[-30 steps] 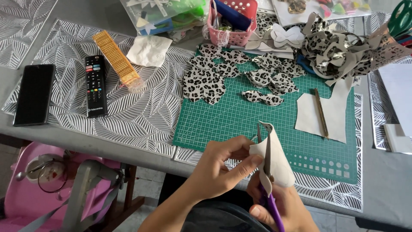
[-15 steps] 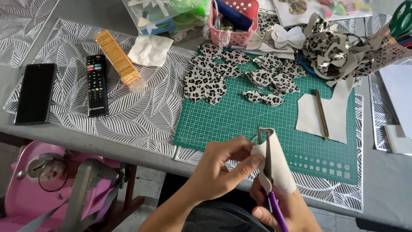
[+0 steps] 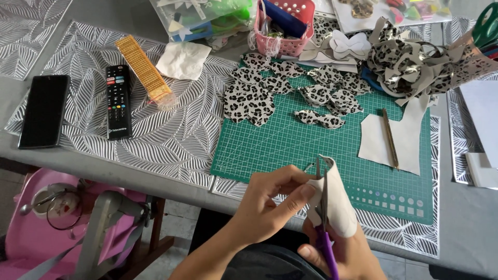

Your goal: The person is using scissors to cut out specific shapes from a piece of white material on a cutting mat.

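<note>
My left hand (image 3: 270,202) pinches a folded piece of pale fabric (image 3: 337,202) from the left, just above the near edge of the green cutting mat (image 3: 290,145). My right hand (image 3: 347,254) grips purple-handled scissors (image 3: 324,228), whose blades run up along the fabric's fold. Both hands hover over the table's front edge, above my lap.
Leopard-print cut pieces (image 3: 249,98) lie on the mat's far side, with a tangle of print scraps (image 3: 415,57) at back right. A pencil (image 3: 390,137) rests on a pale sheet (image 3: 399,140). A remote (image 3: 118,101), phone (image 3: 44,110), pink basket (image 3: 288,26) and pink chair (image 3: 78,223) surround.
The scissors have worked slightly further up the fabric, and my left hand has shifted its pinch a little. Everything on the table is as it was.
</note>
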